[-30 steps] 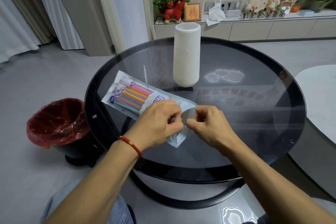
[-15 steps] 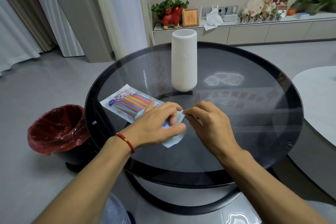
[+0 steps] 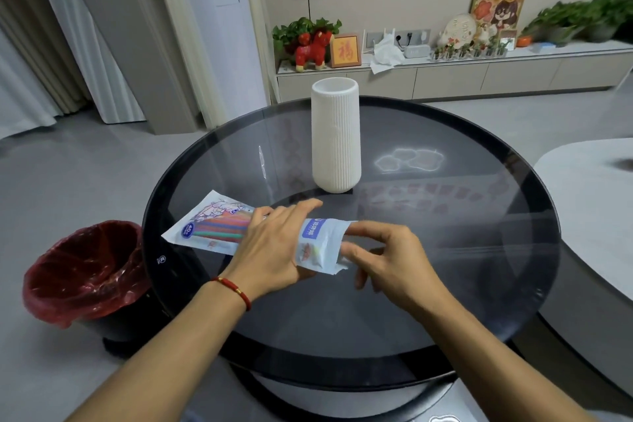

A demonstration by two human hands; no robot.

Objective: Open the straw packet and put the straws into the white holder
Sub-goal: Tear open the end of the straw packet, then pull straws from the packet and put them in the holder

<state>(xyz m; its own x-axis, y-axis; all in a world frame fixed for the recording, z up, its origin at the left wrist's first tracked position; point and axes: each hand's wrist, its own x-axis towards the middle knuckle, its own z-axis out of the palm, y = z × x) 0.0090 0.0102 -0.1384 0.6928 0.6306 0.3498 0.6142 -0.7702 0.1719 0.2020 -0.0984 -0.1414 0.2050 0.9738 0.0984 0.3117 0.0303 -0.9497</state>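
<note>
Change: since half a second ago the flat printed plastic straw packet (image 3: 219,231) has been laid out lengthwise on the round dark glass table (image 3: 445,250), and the right hand's fingers have gone into its end.
Left hand (image 3: 274,247): lies flat across the packet's middle, fingers straight, pressing it to the glass.
Right hand (image 3: 387,259): at the packet's right end, index and another finger apparently inside the mouth; the rest hang loosely curled. Whether it pinches the film, I cannot tell.
Packet: near the table's front-left, coloured straws showing at its left end.
Holder: tall white ribbed cylindrical holder (image 3: 335,137) stands upright just behind the packet, apart from it.
Handling: likely light, thin, slippery film that crumples; the straws are light and bend easily.
Hold: best pin the packet's body and draw the straws out by their ends.
Nearby: red-lined bin (image 3: 85,271) on the floor, left.
</note>
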